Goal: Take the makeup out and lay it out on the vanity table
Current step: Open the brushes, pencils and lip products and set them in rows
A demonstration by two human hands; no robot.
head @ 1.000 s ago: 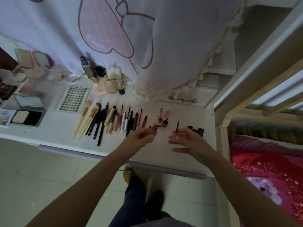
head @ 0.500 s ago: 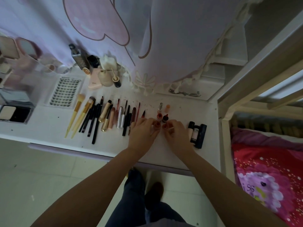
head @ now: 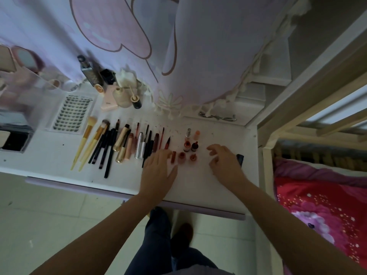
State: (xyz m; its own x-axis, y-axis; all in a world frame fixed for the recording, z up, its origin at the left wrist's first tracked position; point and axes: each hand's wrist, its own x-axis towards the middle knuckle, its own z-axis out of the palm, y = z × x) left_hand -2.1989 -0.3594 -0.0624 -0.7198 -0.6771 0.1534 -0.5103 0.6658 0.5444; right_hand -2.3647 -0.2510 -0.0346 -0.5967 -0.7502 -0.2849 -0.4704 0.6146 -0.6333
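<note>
On the white vanity table lies a row of brushes, pencils and tubes. Right of it stand several small red and pink lip bottles. Two more small red pieces and a red tube sit just in front of them. My left hand rests flat and open on the table, fingertips beside the red tube. My right hand hovers open to the right of the bottles, covering most of some black tubes.
A false-lash card, bottles and a round jar stand at the back by a pink curtain. Clear organisers and compacts sit at the left. A bed with red bedding borders the right.
A second ago both hands held a small lip product and its wand above the table. They brought it down among the small bottles, let go and spread apart.
</note>
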